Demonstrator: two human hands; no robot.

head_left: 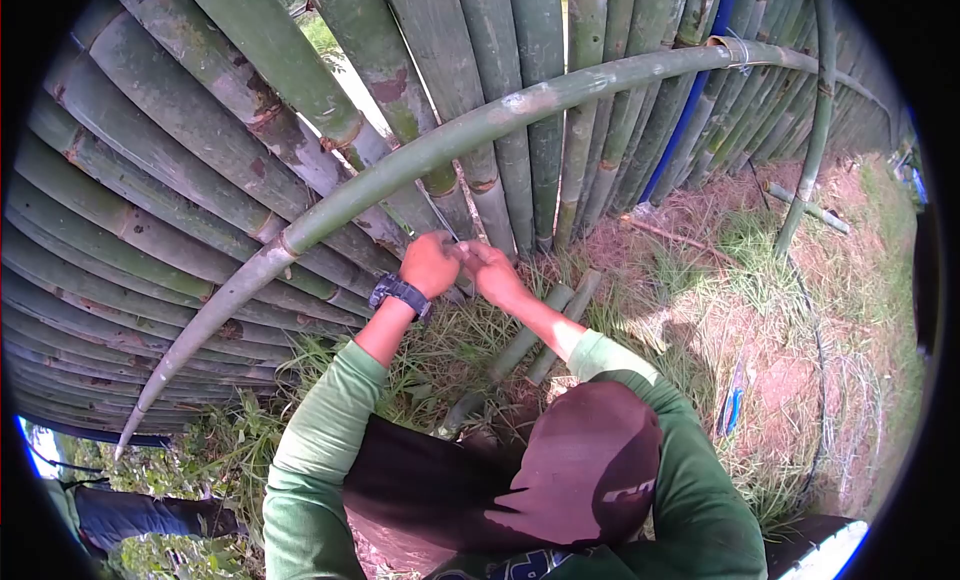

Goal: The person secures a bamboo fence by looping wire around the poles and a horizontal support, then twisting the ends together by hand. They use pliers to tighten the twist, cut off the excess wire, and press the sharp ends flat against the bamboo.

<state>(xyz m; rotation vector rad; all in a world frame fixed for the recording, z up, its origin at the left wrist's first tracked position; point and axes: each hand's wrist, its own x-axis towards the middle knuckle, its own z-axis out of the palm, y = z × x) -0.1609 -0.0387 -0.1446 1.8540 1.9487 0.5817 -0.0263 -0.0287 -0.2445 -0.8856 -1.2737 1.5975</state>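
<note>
My left hand [430,265], with a dark watch on the wrist, is closed with its fingertips pinched together. Close against it on the right, my right hand [492,276] is closed too, and the fingertips of both meet. A thin wire [443,220] rises from between them toward the upright bamboo poles [497,215]. How each finger grips it is partly hidden. Just above the hands, a long curved bamboo pole [400,165] crosses the wall of poles.
Cut bamboo pieces [520,350] lie on the grass below my hands. Pliers with blue handles [734,408] and a black cable [815,330] are on the ground at right. A blue pipe [680,130] stands among the poles. A person's dark-clothed leg [140,518] shows at lower left.
</note>
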